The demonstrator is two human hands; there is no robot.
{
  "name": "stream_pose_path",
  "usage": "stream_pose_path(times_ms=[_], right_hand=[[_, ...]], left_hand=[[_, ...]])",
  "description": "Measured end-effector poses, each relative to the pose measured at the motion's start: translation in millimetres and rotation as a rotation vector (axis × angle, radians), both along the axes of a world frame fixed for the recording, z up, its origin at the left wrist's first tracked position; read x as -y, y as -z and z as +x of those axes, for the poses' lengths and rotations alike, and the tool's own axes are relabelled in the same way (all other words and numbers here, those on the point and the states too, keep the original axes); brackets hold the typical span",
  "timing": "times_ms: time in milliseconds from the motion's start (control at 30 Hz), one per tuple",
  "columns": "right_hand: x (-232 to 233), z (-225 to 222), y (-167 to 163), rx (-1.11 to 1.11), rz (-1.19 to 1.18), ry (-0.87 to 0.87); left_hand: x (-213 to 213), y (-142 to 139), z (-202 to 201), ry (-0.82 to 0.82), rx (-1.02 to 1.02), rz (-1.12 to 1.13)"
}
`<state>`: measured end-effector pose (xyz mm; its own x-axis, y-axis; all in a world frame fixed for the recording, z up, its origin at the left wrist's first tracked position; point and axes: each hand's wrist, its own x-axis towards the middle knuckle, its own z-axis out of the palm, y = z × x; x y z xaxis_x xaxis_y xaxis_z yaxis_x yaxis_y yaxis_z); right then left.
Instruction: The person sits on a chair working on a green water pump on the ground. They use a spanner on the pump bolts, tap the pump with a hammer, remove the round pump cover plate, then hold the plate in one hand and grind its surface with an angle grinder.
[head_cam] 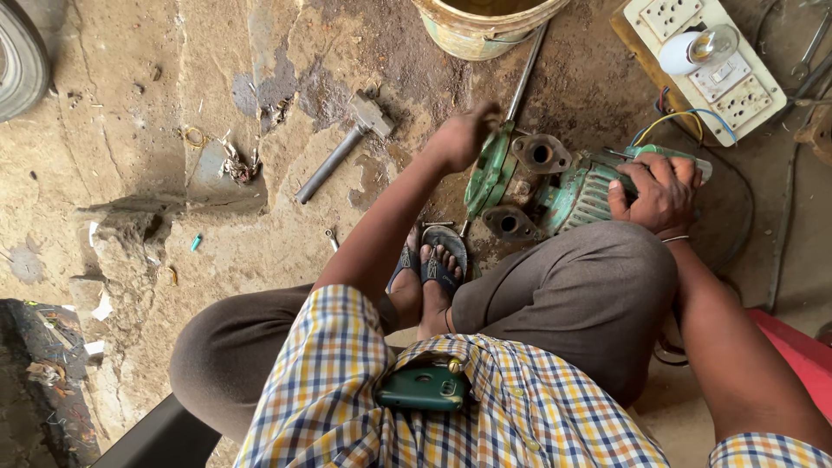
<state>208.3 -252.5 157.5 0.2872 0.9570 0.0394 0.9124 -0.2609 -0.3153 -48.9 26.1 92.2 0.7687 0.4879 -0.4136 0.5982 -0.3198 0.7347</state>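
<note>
A worn green water pump (555, 186) with rusty flanged ports lies on the dirt floor in front of my crossed legs. My left hand (464, 134) is closed at the pump's round green casing, where a long metal rod (526, 74) runs up toward the bucket; whether it grips the rod or a small tool is not clear. My right hand (659, 191) wraps over the ribbed motor end of the pump and holds it.
A hammer (342, 147) lies on the floor to the left. A yellowish bucket (481, 26) stands at the top. A white switchboard with a bulb (706, 56) and coloured wires (672, 121) sits at the upper right. A small spanner (332, 238) lies near my foot.
</note>
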Motion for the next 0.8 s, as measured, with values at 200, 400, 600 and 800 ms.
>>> stream_pose_path(times_ms=[200,400,600,800], right_hand=[[1,-1,2,0.029,0.003,0.004],[3,-3,1,0.038,-0.006,-0.002],[4,-5,-2,0.07,-0.024,0.007],[3,-5,-4,0.063,-0.008,-0.008]], left_hand=[[-7,15,16,0.233,-0.095,0.112],[-9,4,20,0.26,-0.065,0.092],[-20,-3,41,0.322,-0.216,-0.112],[-21,9,51,0.321,-0.333,-0.176]])
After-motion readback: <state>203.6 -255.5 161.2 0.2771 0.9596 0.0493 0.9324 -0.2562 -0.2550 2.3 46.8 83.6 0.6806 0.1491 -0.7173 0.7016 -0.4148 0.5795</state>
